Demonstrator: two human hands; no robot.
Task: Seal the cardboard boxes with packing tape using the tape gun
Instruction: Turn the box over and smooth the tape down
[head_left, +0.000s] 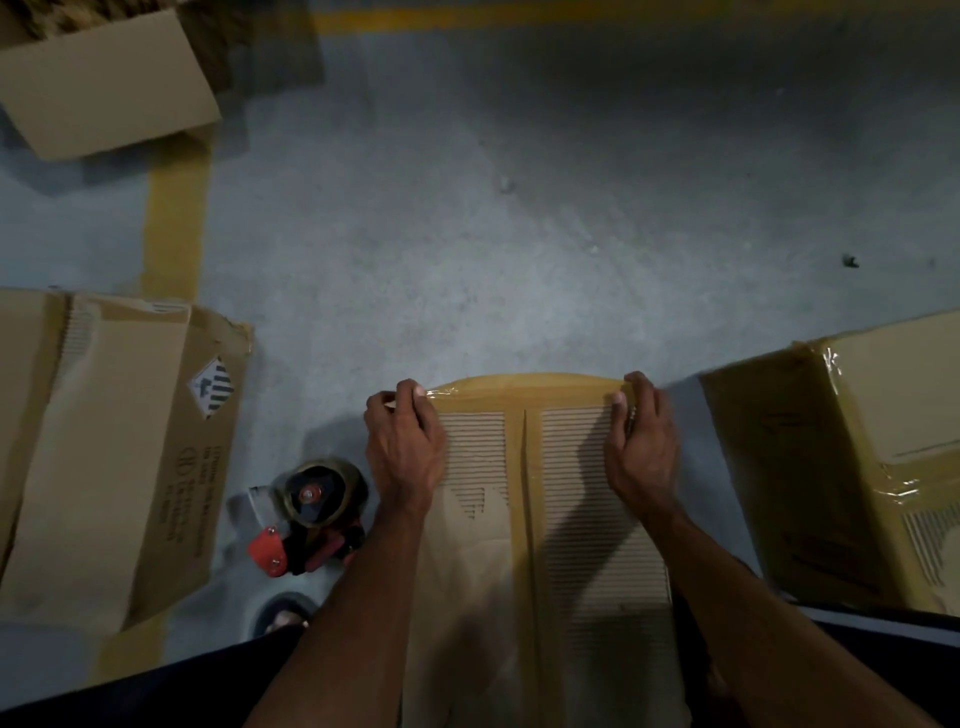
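Observation:
A cardboard box (571, 493) stands on the floor right in front of me, its top torn so the corrugation shows. Brown tape runs down its centre seam and across its far edge (524, 395). My left hand (402, 447) presses on the far left corner of the box, fingers curled over the taped edge. My right hand (644, 447) presses on the far right corner in the same way. The tape gun (306, 514), red and black with a brown tape roll, lies on the floor to the left of the box, with no hand on it.
A flattened-looking printed box (114, 447) lies at the left. A taped box (852, 467) stands at the right. Another cardboard piece (104, 83) lies at the far left. Yellow floor lines (171, 223) cross the grey concrete floor (519, 234). My foot (283, 618) is below the tape gun.

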